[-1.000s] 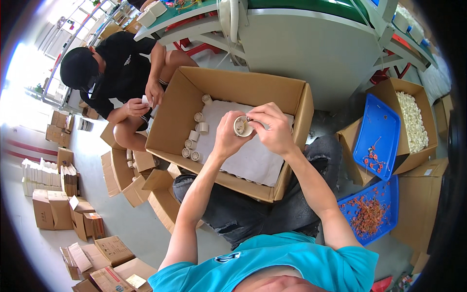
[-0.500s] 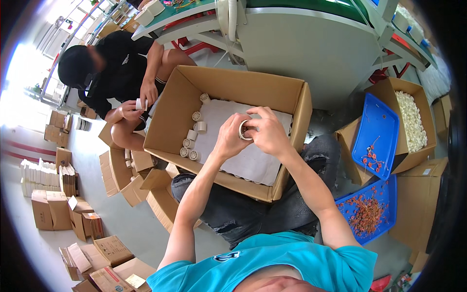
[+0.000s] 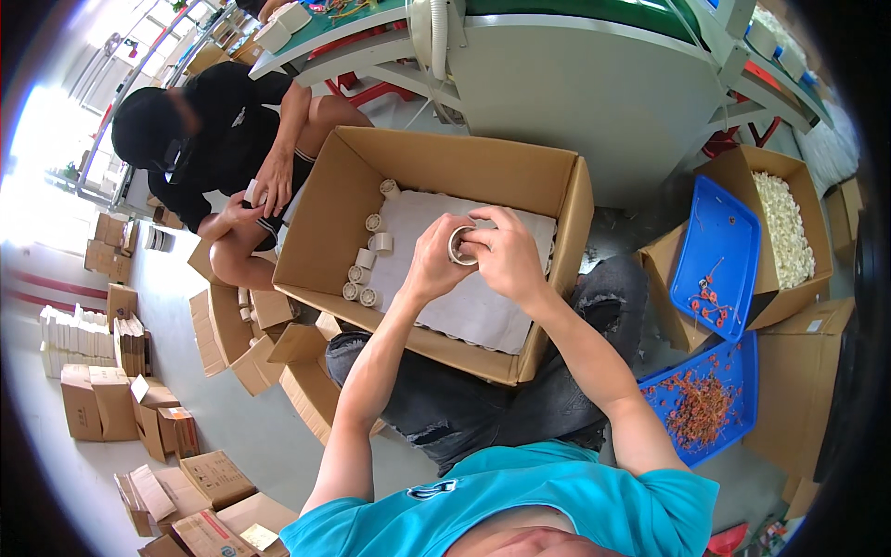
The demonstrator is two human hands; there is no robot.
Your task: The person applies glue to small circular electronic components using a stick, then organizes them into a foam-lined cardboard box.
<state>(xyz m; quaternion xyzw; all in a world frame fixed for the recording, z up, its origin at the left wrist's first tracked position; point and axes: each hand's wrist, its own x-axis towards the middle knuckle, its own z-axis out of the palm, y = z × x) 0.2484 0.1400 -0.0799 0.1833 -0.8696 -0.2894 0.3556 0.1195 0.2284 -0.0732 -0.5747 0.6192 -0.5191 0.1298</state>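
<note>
A white, round, hollow plastic part [image 3: 453,249] is held over the cardboard box [image 3: 455,148], its open end tilted up toward me. My left hand [image 3: 434,260] is closed around its left side. From the right, my right hand [image 3: 510,260] grips the same part, with fingertips reaching into its opening; what they touch inside is too small to make out. Beneath my hands, a pale grey sheet [image 3: 464,311] lies in the box. Several similar white plastic parts [image 3: 380,243] sit along the box's left side, some upright and some on their sides.
To my right are a blue tray [image 3: 710,241] with a few red-orange wired pieces, another blue tray [image 3: 747,408] heaped with them, and a carton of small cream pieces [image 3: 784,232]. A co-worker [image 3: 232,139] sits at left, holding a white part. Cartons [image 3: 97,399] stand along the left.
The white part in my hands has shifted slightly left and its opening faces me more. The co-worker's hands and white part have moved a little left.
</note>
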